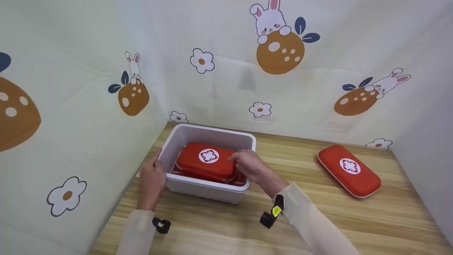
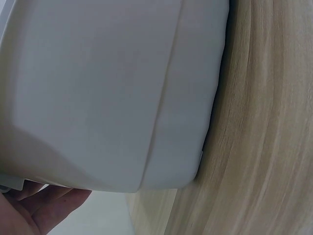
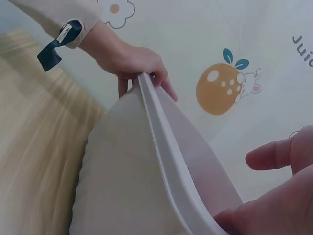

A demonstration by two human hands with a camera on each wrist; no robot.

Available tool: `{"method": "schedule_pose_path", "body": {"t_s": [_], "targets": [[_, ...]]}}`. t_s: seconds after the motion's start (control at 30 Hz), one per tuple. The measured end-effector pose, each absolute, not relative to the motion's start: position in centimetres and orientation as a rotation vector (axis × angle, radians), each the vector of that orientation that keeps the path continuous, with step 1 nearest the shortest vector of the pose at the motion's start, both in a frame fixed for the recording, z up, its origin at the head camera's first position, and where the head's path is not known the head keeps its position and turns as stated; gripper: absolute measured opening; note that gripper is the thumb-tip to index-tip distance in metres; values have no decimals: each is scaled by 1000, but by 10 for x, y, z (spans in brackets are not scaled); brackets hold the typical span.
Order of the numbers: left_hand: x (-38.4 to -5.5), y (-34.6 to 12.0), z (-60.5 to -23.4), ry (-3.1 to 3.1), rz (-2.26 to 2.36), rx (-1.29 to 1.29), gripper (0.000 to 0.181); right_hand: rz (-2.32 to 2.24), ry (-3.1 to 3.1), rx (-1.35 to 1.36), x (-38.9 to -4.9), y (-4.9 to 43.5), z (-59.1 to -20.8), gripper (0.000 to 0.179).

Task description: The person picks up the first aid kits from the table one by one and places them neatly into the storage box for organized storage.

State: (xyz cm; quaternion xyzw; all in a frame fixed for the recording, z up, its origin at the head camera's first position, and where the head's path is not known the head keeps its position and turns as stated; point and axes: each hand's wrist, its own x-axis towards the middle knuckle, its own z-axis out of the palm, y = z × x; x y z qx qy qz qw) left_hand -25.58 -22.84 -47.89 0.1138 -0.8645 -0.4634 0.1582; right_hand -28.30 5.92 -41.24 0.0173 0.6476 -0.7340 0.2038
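Observation:
A light grey plastic bin (image 1: pixel 205 191) stands on the wooden table. Inside, a red first-aid case (image 1: pixel 194 163) with a white round emblem lies flat on top of more red case material (image 1: pixel 236 180), mostly hidden. My left hand (image 1: pixel 153 176) grips the bin's left rim; in the right wrist view the left hand (image 3: pixel 129 61) has its fingers over that rim. My right hand (image 1: pixel 250 165) is over the bin's right side, its fingertips by the right end of the upper case. In the right wrist view, its thumb and a finger (image 3: pixel 269 155) are spread apart, holding nothing visible.
Another red first-aid case (image 1: pixel 348 171) lies on the wooden table (image 1: pixel 290 152) to the right of the bin. Pale walls (image 1: pixel 226 92) printed with rabbits, fruit and flowers enclose the table at the back and both sides.

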Motion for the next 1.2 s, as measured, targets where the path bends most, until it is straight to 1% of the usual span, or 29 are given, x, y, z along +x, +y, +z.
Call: {"method": "schedule_pose_path", "body": {"t_s": [0.07,0.1,0.17,0.2,0.23,0.4,0.53,0.77,1.0,1.2], "targets": [[-255,-228,-478,-2476,-1328,338,48,-2084,1741,30,-284,65,-411,9],[-255,-228,-478,-2477,-1319,347,48,-2099,1708,14,-284,69,-411,18],[-255,-228,-478,-2467,-1310,357,48,-2117,1667,-1,-285,75,-410,44],[-255,-227,-478,-2459,-1312,359,48,-2130,1657,3,-285,77,-411,54],[-255,-227,-479,-2457,-1305,360,48,-2144,1659,17,-285,79,-410,60],[-256,-227,-479,-2446,-1317,364,47,-2245,1786,124,-286,87,-413,37],[-256,-227,-480,-2444,-1295,361,47,-2268,2007,217,-288,95,-420,20],[-255,-227,-479,-2423,-1272,324,48,-2228,2273,292,-290,113,-435,20],[-255,-228,-479,-2429,-1302,321,48,-2260,2289,384,-291,131,-445,11],[-256,-226,-480,-2440,-1276,333,48,-2189,2403,450,-289,147,-452,18]]}}
